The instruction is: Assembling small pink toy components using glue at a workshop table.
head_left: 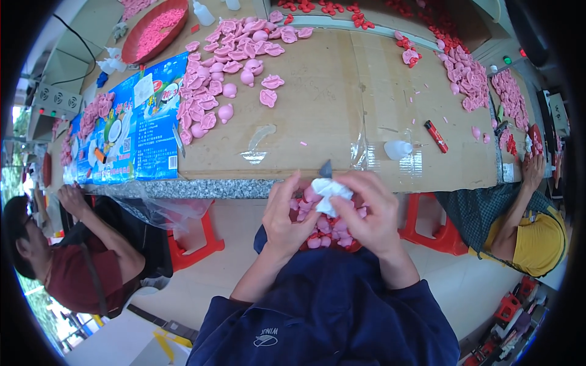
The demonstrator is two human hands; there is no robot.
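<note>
Both my hands are together above my lap, at the near edge of the table. A crumpled white tissue or cloth (330, 195) is held in my right hand (373, 215), thumb and fingers closed round it. Against the tissue's left side, a small pink piece (311, 194) shows between the thumb and fingers of my left hand (284, 218); its shape is partly hidden. Just beyond the tissue a dark grey pointed tip (326, 169) sticks up, its lower part covered. Below my hands several round pink pieces (323, 235) lie in a red container, mostly hidden.
Pink moulded pieces (198, 104) are heaped on the cardboard-covered table (317, 91), left of centre. A white squeeze bottle (398, 149) and a red lighter-like object (436, 136) lie at right. A red bowl (131, 46) stands far left. Co-workers sit on both sides.
</note>
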